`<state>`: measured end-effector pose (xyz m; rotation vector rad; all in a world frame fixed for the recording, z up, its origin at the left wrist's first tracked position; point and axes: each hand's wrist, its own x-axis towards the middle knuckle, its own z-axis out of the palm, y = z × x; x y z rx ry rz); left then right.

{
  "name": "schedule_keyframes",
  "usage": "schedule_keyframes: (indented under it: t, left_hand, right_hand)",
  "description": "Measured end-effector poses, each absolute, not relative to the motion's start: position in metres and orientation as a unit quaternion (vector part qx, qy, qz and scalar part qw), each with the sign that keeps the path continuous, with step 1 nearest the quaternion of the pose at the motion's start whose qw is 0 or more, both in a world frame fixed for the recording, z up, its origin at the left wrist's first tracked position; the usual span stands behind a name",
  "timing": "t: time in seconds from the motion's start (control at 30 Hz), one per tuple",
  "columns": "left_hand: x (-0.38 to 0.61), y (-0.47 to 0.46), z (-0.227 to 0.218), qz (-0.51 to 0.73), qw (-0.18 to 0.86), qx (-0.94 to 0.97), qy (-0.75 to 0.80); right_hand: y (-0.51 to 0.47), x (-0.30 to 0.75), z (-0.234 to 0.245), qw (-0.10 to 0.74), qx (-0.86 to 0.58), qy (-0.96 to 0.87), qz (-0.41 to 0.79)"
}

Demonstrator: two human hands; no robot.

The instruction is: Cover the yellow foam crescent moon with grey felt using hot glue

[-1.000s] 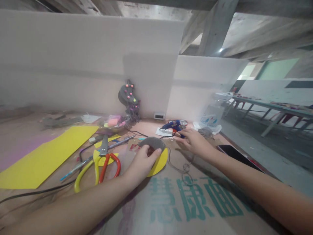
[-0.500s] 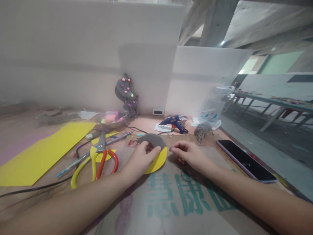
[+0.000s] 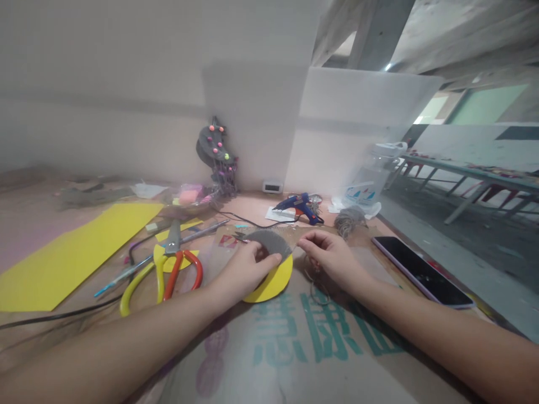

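Observation:
My left hand (image 3: 244, 270) presses down on a yellow disc (image 3: 275, 279) that has grey string wound over its far half (image 3: 269, 240); the fingers are curled on it. My right hand (image 3: 330, 257) sits just right of the disc, thumb and forefinger pinched on the thin grey string (image 3: 314, 280), which trails in loops below the hand. Both rest on a brown cardboard sheet with green print (image 3: 311, 336).
Yellow-and-red scissors (image 3: 168, 269), a pen and yellow paper sheet (image 3: 71, 252) lie left. A blue glue gun (image 3: 298, 206), a string ball (image 3: 347, 220) and a clear jar (image 3: 370, 179) sit behind. A phone (image 3: 421, 272) lies right. A black cable crosses the left front.
My right hand came back from the glue gun to the disc's right edge and pinched the string. My left hand stayed on the disc.

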<state>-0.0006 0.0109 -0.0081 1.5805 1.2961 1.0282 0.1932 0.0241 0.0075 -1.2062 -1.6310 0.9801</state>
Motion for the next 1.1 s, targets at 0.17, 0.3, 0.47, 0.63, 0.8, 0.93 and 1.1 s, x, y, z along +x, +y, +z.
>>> schedule_keyframes:
  t: [0.17, 0.3, 0.47, 0.63, 0.8, 0.93, 1.1]
  left_hand:
    - [0.001, 0.009, -0.003, 0.418, 0.454, 0.608, 0.499]
    - [0.001, 0.006, 0.003, 0.435, 0.473, 0.59, 0.488]
    - [-0.002, 0.008, 0.0, 0.447, 0.469, 0.594, 0.477]
    - [-0.002, 0.01, -0.005, 0.471, 0.456, 0.597, 0.463]
    - [-0.001, 0.009, -0.001, 0.466, 0.455, 0.606, 0.457]
    - [0.0, 0.01, -0.001, 0.475, 0.477, 0.594, 0.441]
    - [-0.002, 0.011, -0.005, 0.502, 0.459, 0.605, 0.413]
  right_hand:
    - [0.028, 0.195, 0.003, 0.44, -0.476, -0.644, 0.406]
    - [0.027, 0.197, 0.002, 0.494, -0.445, -0.626, 0.407]
    - [0.019, 0.196, 0.006, 0.477, -0.439, -0.665, 0.37]
    - [0.013, 0.192, 0.005, 0.356, -0.435, -0.774, 0.292]
    - [0.011, 0.191, -0.001, 0.321, -0.415, -0.802, 0.284]
    - [0.007, 0.192, -0.001, 0.358, -0.418, -0.804, 0.223]
    - [0.01, 0.2, 0.0, 0.413, -0.436, -0.789, 0.128]
